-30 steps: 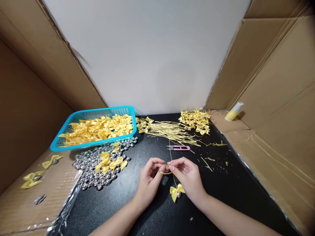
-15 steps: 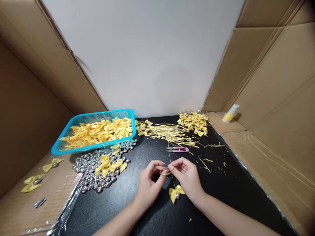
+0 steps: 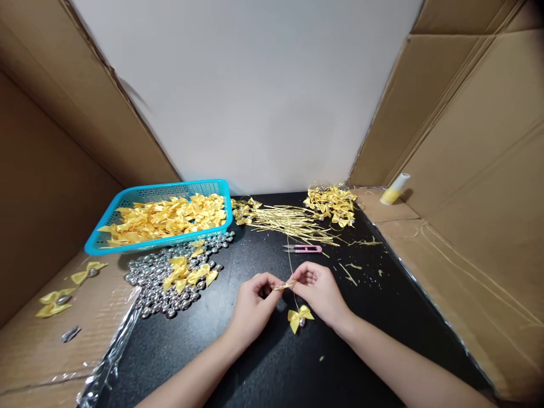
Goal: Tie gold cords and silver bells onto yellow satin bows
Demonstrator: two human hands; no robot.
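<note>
Between my two hands is a loop of thin gold cord (image 3: 283,287), pinched from both sides above the black table. My left hand (image 3: 257,300) closes its thumb and fingers on the loop's left side. On the right side, my right hand (image 3: 317,289) pinches the same cord with thumb and forefinger. One strand runs up from the fingers toward the snips, and another leads down to a yellow bow (image 3: 300,318) with a silver bell-like bead, just below my hands. Beyond my fingers lie pink thread snips (image 3: 302,249). The exact crossing of the cord is hidden by my fingertips.
A blue basket (image 3: 158,243) of yellow bows stands at the back left, with silver beads (image 3: 170,306) spread before it. Cut gold cords (image 3: 293,222) and finished-looking bows (image 3: 330,203) lie at the back. A spool (image 3: 395,189) stands right; cardboard walls flank the table.
The cord loop looks flatter and narrower between my fingers. Both hands stay close together, and the whole view has shifted slightly.
</note>
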